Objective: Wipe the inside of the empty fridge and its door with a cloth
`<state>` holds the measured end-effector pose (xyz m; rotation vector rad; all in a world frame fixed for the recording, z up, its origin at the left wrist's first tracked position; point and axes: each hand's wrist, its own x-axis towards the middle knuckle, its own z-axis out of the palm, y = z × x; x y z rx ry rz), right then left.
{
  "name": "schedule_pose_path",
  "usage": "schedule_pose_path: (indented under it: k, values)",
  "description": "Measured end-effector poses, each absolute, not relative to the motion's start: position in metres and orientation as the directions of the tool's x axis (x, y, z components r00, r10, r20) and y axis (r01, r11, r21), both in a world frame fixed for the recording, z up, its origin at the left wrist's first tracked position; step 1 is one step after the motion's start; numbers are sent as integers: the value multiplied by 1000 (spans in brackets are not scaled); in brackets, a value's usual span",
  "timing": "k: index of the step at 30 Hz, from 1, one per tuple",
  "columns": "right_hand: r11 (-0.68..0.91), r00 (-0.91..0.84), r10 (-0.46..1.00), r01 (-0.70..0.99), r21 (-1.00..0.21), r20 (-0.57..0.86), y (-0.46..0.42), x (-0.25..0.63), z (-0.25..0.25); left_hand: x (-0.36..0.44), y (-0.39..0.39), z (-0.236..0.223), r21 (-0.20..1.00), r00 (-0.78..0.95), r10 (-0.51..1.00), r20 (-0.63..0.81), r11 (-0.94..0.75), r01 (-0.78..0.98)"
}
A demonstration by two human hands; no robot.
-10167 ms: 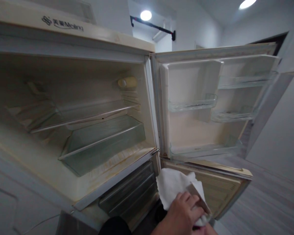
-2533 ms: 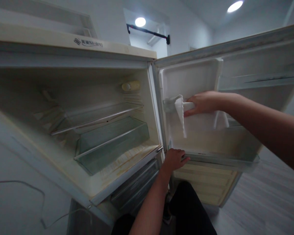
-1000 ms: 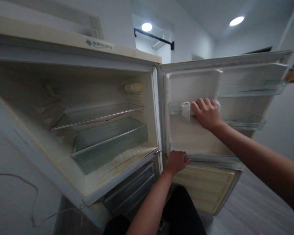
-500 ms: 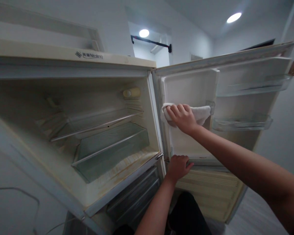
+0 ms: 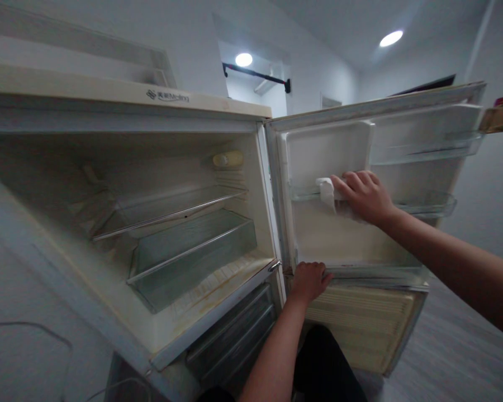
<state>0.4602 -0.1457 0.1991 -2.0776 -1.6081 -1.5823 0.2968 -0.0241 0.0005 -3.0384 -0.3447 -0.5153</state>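
Note:
An old cream fridge stands open before me, its upper door (image 5: pixel 327 151) swung out to the right. My right hand (image 5: pixel 362 195) presses a white cloth (image 5: pixel 327 192) against the clear door shelf (image 5: pixel 305 195) on the door's inner face, fingers curled over the cloth. My left hand (image 5: pixel 308 281) grips the bottom edge of the upper door near the hinge, fingers wrapped round it. The lower door (image 5: pixel 360 324) is also open beneath it.
Inside the cabinet are a glass shelf (image 5: pixel 167 209), a clear crisper drawer (image 5: pixel 193 251) and a stained floor. A yellowish lamp housing (image 5: pixel 228 159) sits on the back wall. More door shelves (image 5: pixel 427 148) lie to the right. Grey wood-pattern floor (image 5: pixel 452 357) shows at the right.
My right hand has slid the cloth from the left end of the door shelf toward the right. The left hand has kept its hold on the door's bottom edge.

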Motion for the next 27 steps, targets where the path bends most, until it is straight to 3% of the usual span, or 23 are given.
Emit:
schedule_pose_path:
  k: [4,7,11,14,17,19,23,27]
  values:
    - [-402,-237,608,731,552,757,-157,485,199,299,-24,-1,-7,915,197,351,-977,212]
    - [-232,-308,641,796,560,703,-158,496,203,299,-23,-2,-7,916,189,353,-979,205]
    - [-68,-287,571,917,393,769,-155,493,206,298,-22,-3,8,912,183,366,-981,194]
    - [-96,-176,297,972,213,939,-151,470,212,297,-21,-3,25,908,189,374,-981,194]
    - [-263,-351,-43,907,328,936,-144,441,233,296,-19,-4,40,909,198,367,-979,198]
    - [-337,-483,69,812,476,873,-136,425,254,294,-17,-5,44,908,193,371,-981,190]
    - [-204,-356,622,786,583,697,-110,415,300,289,-13,-9,43,904,174,391,-984,171]
    - [-163,-313,729,785,598,608,-90,424,324,283,-9,-9,45,912,146,384,-989,139]
